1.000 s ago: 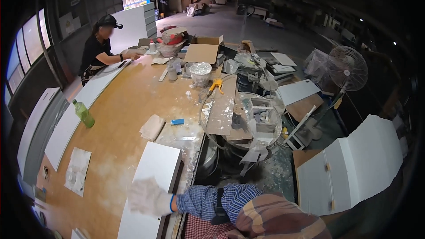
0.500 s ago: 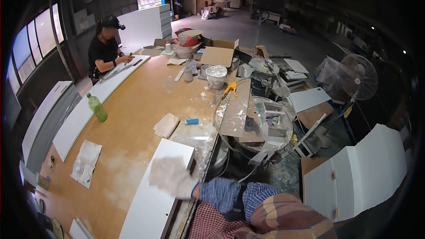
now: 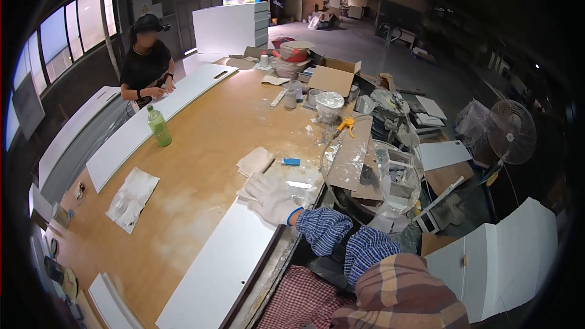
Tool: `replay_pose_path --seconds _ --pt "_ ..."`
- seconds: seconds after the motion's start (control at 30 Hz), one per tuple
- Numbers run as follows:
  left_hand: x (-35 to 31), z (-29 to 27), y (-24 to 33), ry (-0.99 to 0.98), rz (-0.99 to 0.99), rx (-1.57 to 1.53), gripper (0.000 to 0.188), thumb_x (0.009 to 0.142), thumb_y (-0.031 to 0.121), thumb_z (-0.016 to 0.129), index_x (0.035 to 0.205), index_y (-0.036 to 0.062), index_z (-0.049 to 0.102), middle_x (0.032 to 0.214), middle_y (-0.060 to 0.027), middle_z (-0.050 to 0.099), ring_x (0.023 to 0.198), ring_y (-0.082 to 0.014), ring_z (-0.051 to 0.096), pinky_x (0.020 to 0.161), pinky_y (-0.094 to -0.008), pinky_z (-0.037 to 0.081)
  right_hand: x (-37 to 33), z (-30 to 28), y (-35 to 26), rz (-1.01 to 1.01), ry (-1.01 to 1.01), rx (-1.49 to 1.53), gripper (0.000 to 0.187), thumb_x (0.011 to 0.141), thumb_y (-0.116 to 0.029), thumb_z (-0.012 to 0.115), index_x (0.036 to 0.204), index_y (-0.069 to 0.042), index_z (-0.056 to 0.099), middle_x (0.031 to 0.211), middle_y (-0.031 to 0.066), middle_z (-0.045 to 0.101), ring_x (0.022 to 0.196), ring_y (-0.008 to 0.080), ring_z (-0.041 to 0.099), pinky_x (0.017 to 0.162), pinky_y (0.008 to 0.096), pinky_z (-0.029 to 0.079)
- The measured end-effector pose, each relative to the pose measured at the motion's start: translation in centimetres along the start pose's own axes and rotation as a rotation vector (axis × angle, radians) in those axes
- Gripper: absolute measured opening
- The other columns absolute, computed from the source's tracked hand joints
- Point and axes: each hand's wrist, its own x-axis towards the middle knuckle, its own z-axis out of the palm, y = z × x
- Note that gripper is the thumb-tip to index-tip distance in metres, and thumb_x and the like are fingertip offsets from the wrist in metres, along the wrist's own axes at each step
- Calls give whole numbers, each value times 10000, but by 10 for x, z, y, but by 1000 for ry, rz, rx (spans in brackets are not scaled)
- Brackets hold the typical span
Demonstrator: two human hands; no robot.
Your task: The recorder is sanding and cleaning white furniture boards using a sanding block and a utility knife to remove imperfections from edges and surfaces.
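Note:
My right hand, in a pale work glove with a blue cuff edge, lies flat with its fingers stretched over the far end of a white panel. The panel has a small hole near its right edge and lies along the table's right side. Just beyond the glove are a folded cloth and a small blue block. A flat metallic strip lies beside the hand. My left hand is out of view.
A co-worker stands at the far left behind a long white panel. A green bottle and a white cloth stand or lie on the table. At right are a yellow air gun, a splattered drum and a fan.
My right hand has slid away from me along the panel to its far end. The whole view has shifted. The co-worker stands more upright, hands drawn in toward the body.

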Motion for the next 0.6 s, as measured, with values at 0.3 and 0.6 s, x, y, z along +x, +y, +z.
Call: replay_pose_path --seconds 0.3,0.6 --pt "-3 4 15 35 -23 -117 574 1202 274 465 1636 -101 447 1681 -276 493 1526 -362 491 1306 -426 356 -13 52 -238 -429 -170 422 316 879 -309 727 1155 -155 737 1192 117 677 1222 347 600 1090 565 471" --pt "8 16 -33 104 45 -211 589 1195 336 500 1676 -2 455 1620 -216 569 1479 -301 530 1222 -402 441 -22 19 -266 -473 -597 513 205 932 -302 702 1068 -162 763 1142 149 674 1138 348 646 989 499 504"
